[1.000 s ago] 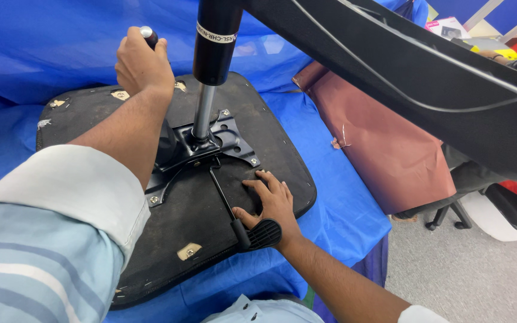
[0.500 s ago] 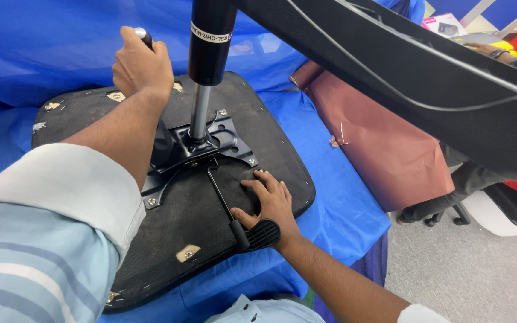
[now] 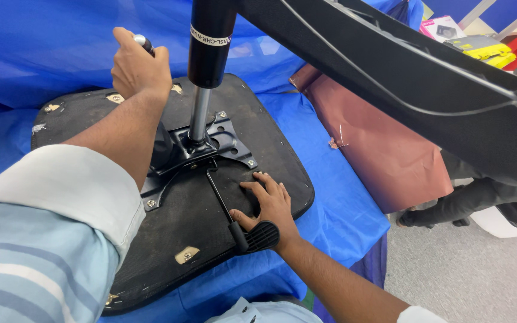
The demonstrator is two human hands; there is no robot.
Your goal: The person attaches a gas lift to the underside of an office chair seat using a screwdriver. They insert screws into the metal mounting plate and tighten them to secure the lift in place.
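Left grip [image 3: 140,67] clamps one tool handle [image 3: 143,42]; right grip [image 3: 272,203], fingers apart, presses one seat base [image 3: 79,125].

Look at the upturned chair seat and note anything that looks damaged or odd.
The seat lies underside-up on a blue sheet. Its black covering is torn in small patches near the edges, showing pale material beneath. The brown paper wrapping beside it has a small rip too.

My left grip [image 3: 140,67] on the tool handle [image 3: 143,43] sits slightly further left than a second ago, and the gas cylinder [image 3: 209,48] stands nearer upright over the seat base [image 3: 91,113]
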